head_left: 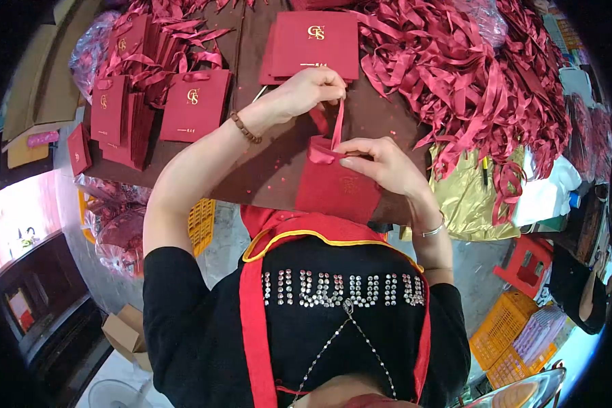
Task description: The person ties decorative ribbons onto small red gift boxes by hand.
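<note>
My left hand [317,90], with a beaded bracelet at the wrist, pinches a red ribbon [338,122] and holds it up above a small dark red paper gift bag [336,187]. The ribbon runs down to the bag's top edge. My right hand [381,163] is closed at that top edge, thumb and fingers gripping the bag near the ribbon. The bag lies tilted at the table's front edge, close to my red apron. A faint gold logo shows on it. Just beyond my left hand lies a stack of flat red bags [316,44] with gold lettering.
A large heap of red ribbons [469,75] covers the table's right side, above gold wrapping [476,197]. More bags with ribbon handles [196,105] stand at the left on the brown tabletop [251,166]. Orange crates [510,333] and a red stool [527,265] are at the right.
</note>
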Demonstrator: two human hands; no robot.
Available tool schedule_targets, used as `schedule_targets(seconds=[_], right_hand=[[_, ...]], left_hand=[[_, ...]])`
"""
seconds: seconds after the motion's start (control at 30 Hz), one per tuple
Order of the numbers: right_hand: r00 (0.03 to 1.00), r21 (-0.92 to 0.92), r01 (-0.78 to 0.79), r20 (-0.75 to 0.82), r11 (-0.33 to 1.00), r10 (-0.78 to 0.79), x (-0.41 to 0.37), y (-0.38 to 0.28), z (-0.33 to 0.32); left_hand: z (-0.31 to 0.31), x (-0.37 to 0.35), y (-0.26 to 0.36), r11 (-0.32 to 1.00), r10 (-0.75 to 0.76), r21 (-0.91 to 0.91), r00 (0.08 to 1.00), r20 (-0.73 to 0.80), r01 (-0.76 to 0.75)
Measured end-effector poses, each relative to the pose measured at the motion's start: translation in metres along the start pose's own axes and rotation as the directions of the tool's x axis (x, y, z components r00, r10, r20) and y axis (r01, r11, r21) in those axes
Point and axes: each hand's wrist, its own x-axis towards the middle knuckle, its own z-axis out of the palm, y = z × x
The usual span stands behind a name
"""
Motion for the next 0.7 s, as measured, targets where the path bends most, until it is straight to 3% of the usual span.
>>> schedule_targets(seconds=[0.07, 0.13, 0.27, 0.37, 0.47, 0.5, 0.53, 0.6, 0.63, 0.7], right_hand=[[1.000, 0.003, 0.023, 0.000, 1.000, -0.023, 0.000, 0.002, 0.000], [1.000, 0.025, -0.019, -0.005, 1.000, 0.019, 0.001, 0.004, 0.001], [0.999, 0.075, -0.008, -0.044, 0.997, 0.011, 0.002, 0.015, 0.002], [0.992, -0.001, -0.121, -0.042, 0.993, 0.121, 0.001, 0.018, 0.000], [0.995, 0.011, -0.062, -0.073, 0.998, 0.063, 0.001, 0.026, 0.000], [0.995, -0.005, -0.053, -0.080, 0.999, 0.052, 0.002, 0.027, 0.001], [0.995, -0.022, -0.043, -0.086, 0.999, 0.041, 0.003, 0.027, 0.001], [0.995, -0.058, -0.065, -0.085, 0.996, 0.060, 0.006, 0.024, 0.001], [0.993, -0.093, -0.088, -0.086, 0.992, 0.080, 0.007, 0.023, 0.001], [0.992, -0.110, -0.093, -0.090, 0.990, 0.083, 0.008, 0.020, 0.002]], left_hand=[[0.000, -0.001, 0.001, 0.995, -0.100, -0.038, 0.988, -0.115, 0.096], [0.003, -0.003, 0.003, 0.992, -0.122, -0.032, 0.987, -0.104, 0.119], [0.021, -0.020, 0.003, 0.948, -0.227, -0.239, 0.973, -0.040, 0.211], [0.030, -0.039, -0.022, 0.997, -0.032, 0.066, 0.999, -0.040, 0.035], [0.029, -0.070, 0.013, 0.949, -0.301, 0.127, 0.951, 0.077, 0.290], [0.027, -0.077, 0.019, 0.932, -0.304, 0.235, 0.949, 0.085, 0.278], [0.025, -0.085, 0.014, 0.932, -0.304, 0.234, 0.949, 0.084, 0.278], [0.022, -0.101, 0.004, 0.962, -0.139, 0.239, 0.990, 0.004, 0.134], [0.021, -0.106, 0.006, 0.963, -0.241, 0.125, 0.970, -0.002, 0.239], [0.026, -0.116, 0.007, 0.951, -0.285, 0.121, 0.958, -0.017, 0.285]])
